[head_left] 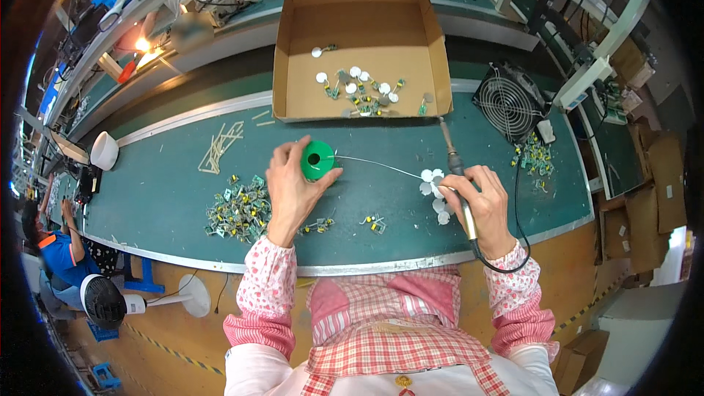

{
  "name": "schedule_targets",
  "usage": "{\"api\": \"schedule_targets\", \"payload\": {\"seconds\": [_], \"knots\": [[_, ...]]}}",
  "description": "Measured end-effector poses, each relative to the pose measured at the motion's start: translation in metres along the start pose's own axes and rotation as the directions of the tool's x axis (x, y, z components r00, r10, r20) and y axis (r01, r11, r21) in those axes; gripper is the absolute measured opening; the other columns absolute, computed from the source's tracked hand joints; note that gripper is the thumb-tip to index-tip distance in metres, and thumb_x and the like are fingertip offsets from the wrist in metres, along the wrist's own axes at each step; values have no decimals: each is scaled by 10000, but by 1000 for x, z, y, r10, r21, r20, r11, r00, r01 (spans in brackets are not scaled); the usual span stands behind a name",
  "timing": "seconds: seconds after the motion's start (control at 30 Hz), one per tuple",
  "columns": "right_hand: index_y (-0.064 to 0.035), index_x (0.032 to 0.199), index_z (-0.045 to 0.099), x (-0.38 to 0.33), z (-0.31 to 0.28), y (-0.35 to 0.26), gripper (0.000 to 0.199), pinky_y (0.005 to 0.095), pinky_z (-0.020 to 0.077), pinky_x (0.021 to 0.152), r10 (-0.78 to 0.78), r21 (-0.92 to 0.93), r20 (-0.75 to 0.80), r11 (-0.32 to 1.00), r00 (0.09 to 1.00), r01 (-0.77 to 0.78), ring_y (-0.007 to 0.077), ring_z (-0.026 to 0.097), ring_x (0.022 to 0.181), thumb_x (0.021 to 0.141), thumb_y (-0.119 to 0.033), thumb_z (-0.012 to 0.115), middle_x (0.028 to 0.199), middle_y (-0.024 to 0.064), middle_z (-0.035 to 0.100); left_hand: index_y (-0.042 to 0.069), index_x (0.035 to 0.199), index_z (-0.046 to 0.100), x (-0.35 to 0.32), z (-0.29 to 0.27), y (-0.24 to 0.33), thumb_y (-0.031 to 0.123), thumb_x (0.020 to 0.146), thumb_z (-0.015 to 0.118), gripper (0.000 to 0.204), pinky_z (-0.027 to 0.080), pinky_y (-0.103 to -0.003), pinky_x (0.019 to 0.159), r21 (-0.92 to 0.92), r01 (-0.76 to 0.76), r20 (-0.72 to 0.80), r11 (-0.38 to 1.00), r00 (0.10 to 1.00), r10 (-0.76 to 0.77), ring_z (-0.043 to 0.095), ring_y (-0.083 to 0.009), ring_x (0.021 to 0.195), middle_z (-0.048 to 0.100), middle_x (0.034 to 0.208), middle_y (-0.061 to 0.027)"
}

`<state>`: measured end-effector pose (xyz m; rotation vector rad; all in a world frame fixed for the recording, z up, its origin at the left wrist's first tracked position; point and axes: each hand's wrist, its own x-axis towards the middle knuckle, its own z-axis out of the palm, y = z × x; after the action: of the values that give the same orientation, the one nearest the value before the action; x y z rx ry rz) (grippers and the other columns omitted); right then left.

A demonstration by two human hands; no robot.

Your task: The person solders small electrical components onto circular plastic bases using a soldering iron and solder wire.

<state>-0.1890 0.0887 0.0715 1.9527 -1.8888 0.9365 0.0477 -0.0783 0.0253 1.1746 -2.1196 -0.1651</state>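
My left hand (292, 185) is closed round a green spool of solder wire (309, 170) above the green bench. From the spool a thin strand of solder (381, 164) runs right toward my other hand. My right hand (485, 204) grips a soldering iron (455, 163), its tip pointing away from me near the box's front edge. Beneath the right fingers lie several round white discs (442, 206); whether the fingertips touch one is unclear. Nearer me, between the hands, are a few small circuit boards (374, 223), with a larger heap of boards (238, 209) left of my left hand.
An open cardboard box (293, 92) holding boards with discs stands at the bench's far side. Right of it are a black fan (507, 103) and more boards (537, 160). Pale strips (218, 148) lie at left, near a white bowl (104, 151). The iron's cable (519, 224) loops at right.
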Motion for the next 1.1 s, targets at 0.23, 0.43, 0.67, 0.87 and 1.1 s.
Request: {"api": "schedule_targets", "payload": {"seconds": [0.23, 0.43, 0.67, 0.87, 1.1], "knots": [[-48, 924, 646, -60, -14, 9, 172, 344, 456, 636, 330, 66, -63, 943, 942, -326, 263, 571, 710, 763, -4, 685, 776, 100, 573, 40, 949, 625, -68, -23, 48, -8, 754, 646, 202, 428, -344, 698, -192, -135, 160, 972, 973, 166, 572, -252, 774, 602, 901, -90], [-14, 961, 617, -79, -11, 2, 99, 321, 491, 669, 516, 241, -15, 833, 856, -498, 239, 638, 773, 868, -38, 595, 858, 130, 645, 63, 942, 636, -75, 14, 57, -24, 751, 590, 215, 409, -363, 733, -163, -273, 464, 948, 827, 318, 562, -247, 813, 594, 933, -68], [-3, 982, 537, -95, 10, -13, 74, 293, 522, 651, 583, 467, 83, 694, 808, -548, 222, 682, 762, 923, -48, 531, 816, 134, 670, 42, 907, 635, -73, 4, 54, -13, 753, 620, 164, 444, -372, 690, -176, -98, 398, 980, 903, 162, 581, -298, 769, 600, 886, -112], [-6, 986, 520, -93, 20, -37, 107, 285, 524, 675, 599, 613, 95, 594, 795, -521, 193, 668, 781, 900, -43, 572, 882, 126, 671, -30, 1150, 544, -77, 1, 75, -20, 856, 615, 303, 498, -262, 799, -745, 621, 573, 243, 783, -242, 607, -144, 907, 577, 1046, -84], [-8, 1048, 475, -86, 27, -51, 332, 289, 549, 691, 526, 703, 68, 578, 848, -414, 199, 668, 824, 794, 20, 687, 1012, 155, 648, -2, 1115, 537, -89, 16, 114, 3, 876, 600, 247, 488, -285, 856, -571, 763, 815, -302, 572, -96, 602, -164, 959, 609, 1041, -84]]}}
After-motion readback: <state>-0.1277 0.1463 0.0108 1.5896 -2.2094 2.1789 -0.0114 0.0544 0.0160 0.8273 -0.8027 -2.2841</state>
